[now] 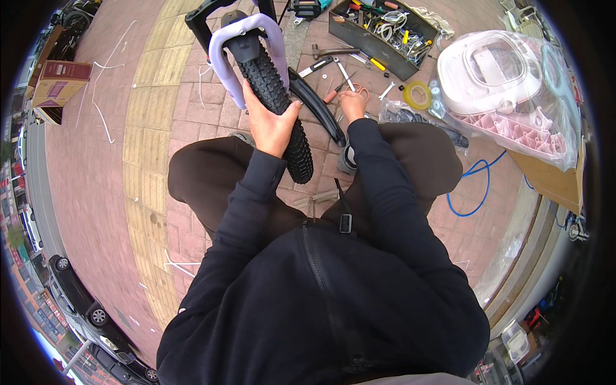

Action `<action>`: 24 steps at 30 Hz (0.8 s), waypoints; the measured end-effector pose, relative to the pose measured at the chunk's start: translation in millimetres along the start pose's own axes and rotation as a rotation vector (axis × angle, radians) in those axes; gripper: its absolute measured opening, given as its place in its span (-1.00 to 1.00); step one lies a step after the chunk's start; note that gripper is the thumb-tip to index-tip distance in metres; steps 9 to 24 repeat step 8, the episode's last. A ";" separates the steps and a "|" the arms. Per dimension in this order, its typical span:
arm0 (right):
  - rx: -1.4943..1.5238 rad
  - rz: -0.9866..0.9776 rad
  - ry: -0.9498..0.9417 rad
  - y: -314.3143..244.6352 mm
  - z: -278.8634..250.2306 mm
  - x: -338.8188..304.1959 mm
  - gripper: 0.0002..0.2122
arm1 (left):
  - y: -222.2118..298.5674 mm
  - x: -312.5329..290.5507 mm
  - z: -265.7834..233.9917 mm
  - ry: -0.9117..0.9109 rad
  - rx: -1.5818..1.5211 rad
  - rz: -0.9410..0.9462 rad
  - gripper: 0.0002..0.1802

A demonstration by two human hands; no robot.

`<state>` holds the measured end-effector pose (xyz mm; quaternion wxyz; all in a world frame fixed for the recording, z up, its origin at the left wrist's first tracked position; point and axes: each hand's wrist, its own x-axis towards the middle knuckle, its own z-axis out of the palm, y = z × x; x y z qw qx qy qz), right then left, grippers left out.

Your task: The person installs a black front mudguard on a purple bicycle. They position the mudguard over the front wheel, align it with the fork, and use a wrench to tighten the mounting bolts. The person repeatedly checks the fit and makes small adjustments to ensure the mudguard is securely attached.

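A bicycle front wheel with a black knobby tire [273,90] stands upright between my knees, under a pale purple fork [224,51]. My left hand [269,128] grips the tire, thumb on its right side and fingers along its left. On the right, my right hand [351,106] reaches to the paving with curled fingers closed on a silver wrench [343,72], whose far end sticks out ahead. Beside that hand lie orange-handled scissors [363,93] and an orange-handled screwdriver [330,96]. A long black mudguard [316,108] lies between the wheel and my right hand.
An open metal toolbox [385,54] full of tools stands ahead, with a hammer [333,51] nearby. Yellow tape [417,95], a bagged white-and-pink plastic part [494,77] and a blue cord [478,186] lie right. Cardboard boxes [61,80] stand far left.
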<state>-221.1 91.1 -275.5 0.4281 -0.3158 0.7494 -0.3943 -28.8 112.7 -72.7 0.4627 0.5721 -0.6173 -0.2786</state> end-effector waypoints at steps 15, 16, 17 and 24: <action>-0.669 0.204 -0.224 108.3 52.8 19.5 -0.68 | -0.9 -7.8 1.4 -0.013 0.021 -0.065 0.10; -0.669 0.204 -0.224 108.3 52.8 19.5 -0.68 | -0.9 -7.8 1.4 -0.013 0.021 -0.065 0.10; -0.669 0.204 -0.224 108.3 52.8 19.5 -0.68 | -0.9 -7.8 1.4 -0.013 0.021 -0.065 0.10; -0.669 0.204 -0.224 108.3 52.8 19.5 -0.68 | -0.9 -7.8 1.4 -0.013 0.021 -0.065 0.10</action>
